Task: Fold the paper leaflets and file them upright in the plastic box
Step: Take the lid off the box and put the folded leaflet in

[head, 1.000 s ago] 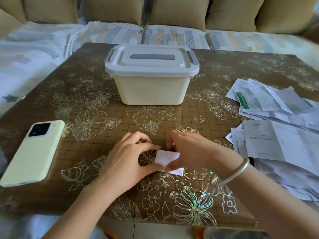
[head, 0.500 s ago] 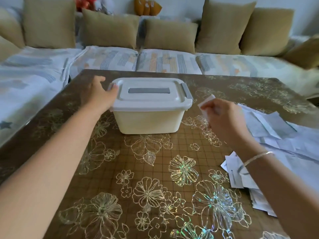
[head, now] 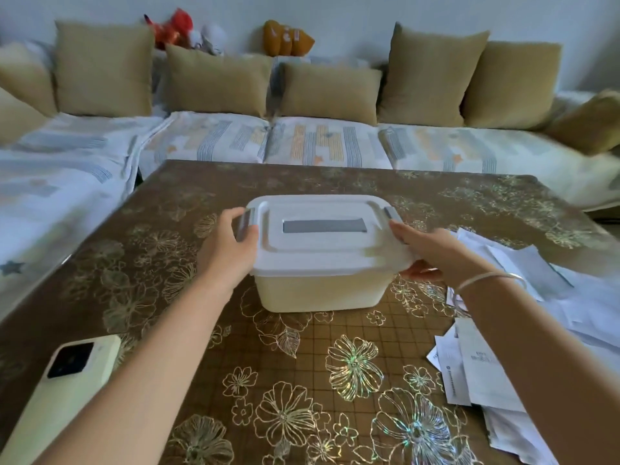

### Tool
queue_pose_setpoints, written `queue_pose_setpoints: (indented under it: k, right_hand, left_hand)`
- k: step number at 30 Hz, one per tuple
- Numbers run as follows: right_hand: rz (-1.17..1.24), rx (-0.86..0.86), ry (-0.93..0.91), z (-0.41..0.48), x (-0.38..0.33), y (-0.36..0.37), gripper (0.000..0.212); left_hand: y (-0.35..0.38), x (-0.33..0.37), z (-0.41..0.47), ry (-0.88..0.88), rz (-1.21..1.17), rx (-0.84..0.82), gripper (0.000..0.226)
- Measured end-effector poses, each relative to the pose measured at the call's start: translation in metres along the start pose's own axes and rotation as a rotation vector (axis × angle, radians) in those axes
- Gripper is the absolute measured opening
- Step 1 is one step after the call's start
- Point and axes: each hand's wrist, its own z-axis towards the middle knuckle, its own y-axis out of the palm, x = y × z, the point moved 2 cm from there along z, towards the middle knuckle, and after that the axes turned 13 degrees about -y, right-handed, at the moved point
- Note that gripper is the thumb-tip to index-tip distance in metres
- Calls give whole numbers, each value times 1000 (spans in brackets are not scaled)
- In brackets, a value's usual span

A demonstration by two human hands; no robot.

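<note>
The cream plastic box (head: 318,292) stands mid-table with its white lid (head: 322,250) on. My left hand (head: 228,251) grips the grey latch (head: 245,224) on the lid's left side. My right hand (head: 432,250) reaches the lid's right corner, its fingertips at the right grey latch (head: 389,213). A small white folded leaflet (head: 406,257) shows between that hand's thumb and palm, blurred against the lid's edge. Loose unfolded leaflets (head: 523,273) lie in a heap on the table to the right.
A pale green phone (head: 70,380) lies at the table's near left. More leaflets (head: 469,374) spread along the near right edge. The brown flowered tabletop (head: 335,182) is ringed by a sofa with tan cushions (head: 214,78) behind and to the left.
My hands left the near table, where they were creasing the leaflet. The left hand took the box's left latch; the right hand carried the folded leaflet to the lid's right corner.
</note>
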Motion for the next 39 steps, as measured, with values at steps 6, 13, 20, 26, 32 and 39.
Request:
queue_pose_setpoints:
  k: [6,13,20,26,32,39]
  right_hand:
    - [139,64,125,-12,33,-14,45]
    - [162,523,-512,-15,25,-26,63]
    - [143,218,-405,-21,15,-1,92]
    - [261,286,-528,-29,-1,-8,70]
    - [208,439,-577,-31,-2,-17,47]
    - [-288,205,-753,-52,-4,31,54]
  left_hand:
    - [16,-5,-17,-152,-132,140,42]
    - [7,1,-12,177,286,433,31]
    - [7,13,-10,138,364,388,39]
    - [-3,24,-25,221,-39,371,36]
    - [-14,6,-22,-333,-866,208,25]
    - [-24,-24,0,-451,-1179,401,45]
